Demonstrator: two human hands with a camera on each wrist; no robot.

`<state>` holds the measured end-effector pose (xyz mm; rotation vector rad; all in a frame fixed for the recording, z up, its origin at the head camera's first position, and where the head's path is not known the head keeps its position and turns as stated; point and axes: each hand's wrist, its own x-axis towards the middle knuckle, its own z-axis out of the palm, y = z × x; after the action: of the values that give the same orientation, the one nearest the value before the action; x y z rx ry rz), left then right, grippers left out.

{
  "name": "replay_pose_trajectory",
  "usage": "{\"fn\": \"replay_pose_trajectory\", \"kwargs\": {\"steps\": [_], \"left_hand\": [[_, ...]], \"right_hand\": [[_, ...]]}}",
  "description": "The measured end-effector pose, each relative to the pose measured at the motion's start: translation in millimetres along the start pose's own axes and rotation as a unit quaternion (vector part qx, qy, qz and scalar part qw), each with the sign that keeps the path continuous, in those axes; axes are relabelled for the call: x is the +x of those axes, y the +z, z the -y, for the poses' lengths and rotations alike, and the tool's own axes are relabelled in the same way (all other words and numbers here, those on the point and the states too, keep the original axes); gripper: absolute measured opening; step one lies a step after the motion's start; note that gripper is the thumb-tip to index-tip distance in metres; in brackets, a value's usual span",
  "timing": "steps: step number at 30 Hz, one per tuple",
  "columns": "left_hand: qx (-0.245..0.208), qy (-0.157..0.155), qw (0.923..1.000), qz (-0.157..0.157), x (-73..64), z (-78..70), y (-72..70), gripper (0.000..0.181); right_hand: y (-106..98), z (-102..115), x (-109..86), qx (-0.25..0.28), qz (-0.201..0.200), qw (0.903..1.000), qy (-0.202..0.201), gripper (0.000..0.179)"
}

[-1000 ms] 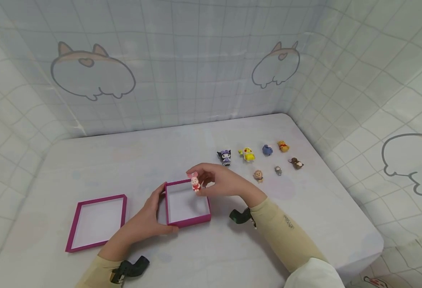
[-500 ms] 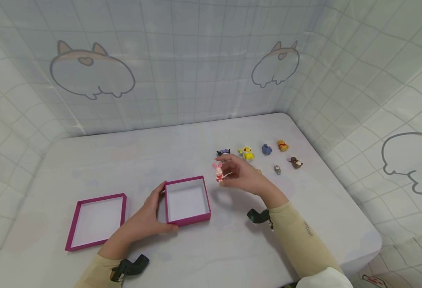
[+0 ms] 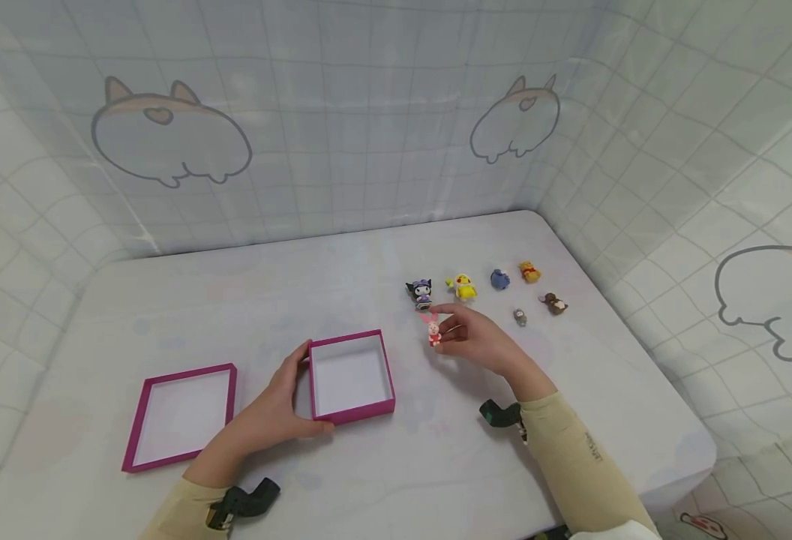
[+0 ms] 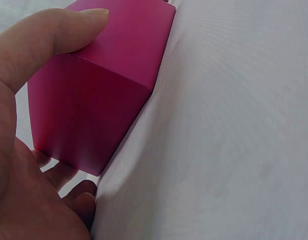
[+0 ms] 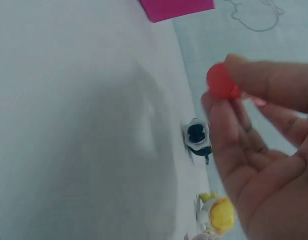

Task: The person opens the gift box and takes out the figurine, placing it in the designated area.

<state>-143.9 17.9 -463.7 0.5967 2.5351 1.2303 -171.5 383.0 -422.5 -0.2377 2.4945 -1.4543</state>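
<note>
My right hand (image 3: 480, 341) pinches a small pink figurine (image 3: 433, 331) with long ears and a red outfit, upright between thumb and fingers. In the right wrist view only its round red base (image 5: 221, 80) shows clearly. The figurine is over the table, right of an open magenta box (image 3: 353, 412) with a white inside. My left hand (image 3: 277, 409) holds that box at its left side, the thumb on the front wall (image 4: 123, 45) and the fingers around the far left corner. Just behind the pink figurine stands a black-and-purple figurine (image 3: 421, 292).
A yellow figurine (image 3: 463, 286), a blue one (image 3: 500, 279), an orange one (image 3: 529, 271), a brown one (image 3: 554, 304) and a small grey one (image 3: 520, 317) are at the back right. A magenta lid (image 3: 232, 390) lies left of the box, partly behind my left forearm.
My right hand has carried the pink figurine right, from above the box to over the table beside it. It now hides the small tan figurine. My left hand and the box stay put.
</note>
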Motion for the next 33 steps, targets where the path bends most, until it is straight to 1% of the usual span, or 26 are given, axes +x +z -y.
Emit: {"fn": "replay_pose_trajectory", "kwargs": {"steps": [4,8,10,22,28,33], "left_hand": [[-0.002,-0.003,1.0,0.001,-0.2,-0.1,0.0,0.124],[-0.003,-0.003,1.0,0.0,-0.2,-0.8,-0.1,0.124],[-0.004,-0.003,1.0,0.001,-0.3,-1.3,-0.2,0.124],[0.002,-0.006,1.0,0.0,-0.8,-0.7,0.0,0.124],[-0.006,-0.006,1.0,0.002,-1.1,-0.5,0.7,0.123],[-0.005,-0.004,1.0,-0.001,-1.1,0.0,0.5,0.123]], "right_hand": [[2.7,-0.4,3.7,-0.064,-0.009,0.9976,0.025,0.062],[5.2,1.3,6.1,-0.127,-0.012,0.9909,0.044,0.062],[6.0,2.0,6.7,-0.15,-0.012,0.9874,0.049,0.063],[5.8,0.2,11.7,-0.185,0.021,0.9791,0.081,0.064],[4.8,-3.7,13.9,-0.199,0.038,0.9746,0.095,0.064],[4.9,-4.9,14.9,-0.203,0.043,0.9728,0.103,0.063]]}}
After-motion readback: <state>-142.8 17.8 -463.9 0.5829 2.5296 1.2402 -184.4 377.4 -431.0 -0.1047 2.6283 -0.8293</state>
